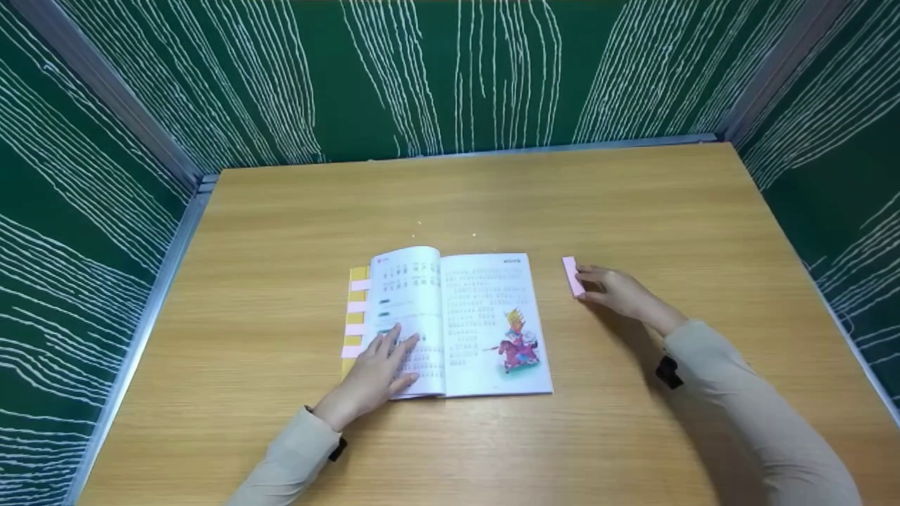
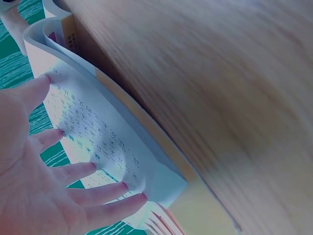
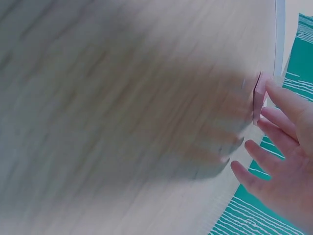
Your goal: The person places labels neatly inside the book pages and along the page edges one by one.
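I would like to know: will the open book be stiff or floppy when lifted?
The open book would probably droop, since its left pages bend in a curve. They might turn back if the left hand resting on them lets go. Rolling seems unlikely, because the book lies broad on the table.

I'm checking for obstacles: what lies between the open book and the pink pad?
Only bare tabletop separates the open book from the pink pad, in the head view.

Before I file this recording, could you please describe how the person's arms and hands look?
Plain, light beige sleeves reach both wrists, with a small black object at each cuff. The left hand and right hand are bare, with no gloves.
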A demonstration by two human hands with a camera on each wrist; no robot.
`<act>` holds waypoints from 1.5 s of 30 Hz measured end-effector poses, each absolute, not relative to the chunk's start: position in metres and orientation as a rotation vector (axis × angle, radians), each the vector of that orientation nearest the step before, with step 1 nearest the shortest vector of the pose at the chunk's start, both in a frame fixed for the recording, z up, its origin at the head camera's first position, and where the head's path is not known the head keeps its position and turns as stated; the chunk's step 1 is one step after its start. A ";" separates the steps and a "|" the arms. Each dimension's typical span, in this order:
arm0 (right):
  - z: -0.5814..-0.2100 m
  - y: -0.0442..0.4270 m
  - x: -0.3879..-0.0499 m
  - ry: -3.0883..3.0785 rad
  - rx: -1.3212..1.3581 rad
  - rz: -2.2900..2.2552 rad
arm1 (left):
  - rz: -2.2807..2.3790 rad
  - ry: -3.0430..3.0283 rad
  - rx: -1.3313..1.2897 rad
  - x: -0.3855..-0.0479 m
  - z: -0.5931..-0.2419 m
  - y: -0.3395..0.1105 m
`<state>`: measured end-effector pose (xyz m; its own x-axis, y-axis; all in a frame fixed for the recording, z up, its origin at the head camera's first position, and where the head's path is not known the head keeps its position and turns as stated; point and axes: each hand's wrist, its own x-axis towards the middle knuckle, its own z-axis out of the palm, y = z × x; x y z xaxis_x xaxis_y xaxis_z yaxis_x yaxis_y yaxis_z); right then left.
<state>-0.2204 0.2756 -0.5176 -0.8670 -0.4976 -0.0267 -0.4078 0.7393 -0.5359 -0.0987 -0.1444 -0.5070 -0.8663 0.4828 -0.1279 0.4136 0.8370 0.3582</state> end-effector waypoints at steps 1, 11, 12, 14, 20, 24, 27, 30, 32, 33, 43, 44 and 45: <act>-0.517 0.276 -0.221 2.768 -0.732 -0.793 | 0.475 2.803 0.688 -0.099 -0.507 -0.144; -0.517 0.275 -0.221 2.759 -0.734 -0.823 | 0.474 2.790 0.654 -0.098 -0.507 -0.144; -0.517 0.275 -0.221 2.760 -0.725 -0.826 | 0.475 2.791 0.654 -0.099 -0.507 -0.144; -0.516 0.275 -0.221 2.763 -0.705 -0.835 | 0.475 2.791 0.653 -0.099 -0.507 -0.144; -0.515 0.272 -0.221 2.818 -0.679 -0.886 | 0.465 2.774 0.627 -0.099 -0.507 -0.144; -0.514 0.269 -0.221 2.841 -0.639 -0.941 | 0.471 2.778 0.634 -0.099 -0.507 -0.144; -0.513 0.267 -0.221 2.848 -0.607 -0.992 | 0.492 2.780 0.652 -0.098 -0.507 -0.144; -0.512 0.266 -0.221 2.857 -0.573 -1.052 | 0.518 2.781 0.669 -0.098 -0.507 -0.145; -0.513 0.266 -0.222 2.862 -0.545 -1.098 | 0.524 2.781 0.672 -0.098 -0.507 -0.145; -0.513 0.266 -0.222 2.864 -0.531 -1.126 | 0.525 2.782 0.672 -0.098 -0.507 -0.145; -0.515 0.264 -0.225 2.891 -0.410 -1.349 | 0.519 2.779 0.653 -0.098 -0.507 -0.144; -0.515 0.264 -0.225 2.891 -0.399 -1.365 | 0.517 2.779 0.651 -0.098 -0.507 -0.144; -0.515 0.264 -0.225 2.895 -0.388 -1.375 | 0.514 2.779 0.651 -0.098 -0.507 -0.144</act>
<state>-0.2247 0.2639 -0.5154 -0.9674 -0.1784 0.1800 -0.2522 0.6093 -0.7518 -0.0984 -0.1442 -0.5072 -0.8719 0.4661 -0.1505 0.3815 0.8389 0.3882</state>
